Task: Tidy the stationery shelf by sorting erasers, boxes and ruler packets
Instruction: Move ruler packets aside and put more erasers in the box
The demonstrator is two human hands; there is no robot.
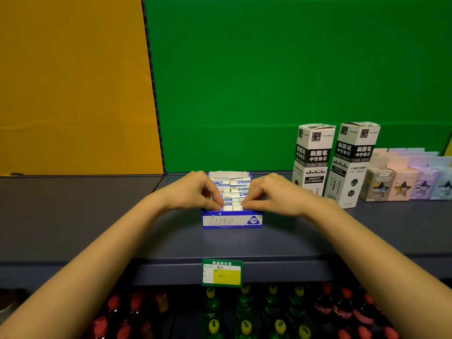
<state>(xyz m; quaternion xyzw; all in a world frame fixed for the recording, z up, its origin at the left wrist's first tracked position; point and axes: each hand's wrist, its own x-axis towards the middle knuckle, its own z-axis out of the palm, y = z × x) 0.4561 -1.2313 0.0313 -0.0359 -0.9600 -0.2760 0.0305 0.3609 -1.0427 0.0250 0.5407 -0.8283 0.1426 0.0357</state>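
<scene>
Left hand (pixel 193 192) and right hand (pixel 276 194) pinch erasers (pixel 241 185) in the blue box (pixel 232 220), rows nearly straight; tall boxes (pixel 314 157) stand upright; ruler packets unseen.

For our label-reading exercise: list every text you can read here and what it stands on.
"2B": front of the blue eraser box; the silver script beside it is unclear.
"刷题笔 中性替芯": both tall white boxes.
"0.5": right tall box.
"商品标价签": green price tag.
Too blurred: erasers, pastel boxes, tag handwriting.
</scene>
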